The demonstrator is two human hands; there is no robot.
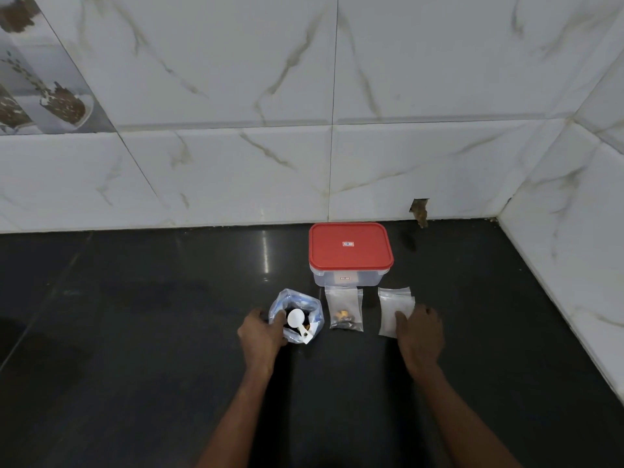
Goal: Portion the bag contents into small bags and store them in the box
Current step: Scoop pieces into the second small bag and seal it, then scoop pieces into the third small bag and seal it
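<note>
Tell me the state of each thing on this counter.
Clear plastic box with red lid: closed.
Large clear blue-printed bag: open, white scoop inside.
Middle small clear bag: few pieces inside.
Right small clear bags: empty.
Left hand: holds large bag.
Right hand: touches empty bags.

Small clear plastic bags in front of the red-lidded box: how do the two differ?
The middle small clear plastic bag holds brown and yellow pieces; the right-hand small clear plastic bag looks empty. The middle bag lies untouched; the right hand touches the right-hand bag. Both lie flat on the dark counter.
</note>
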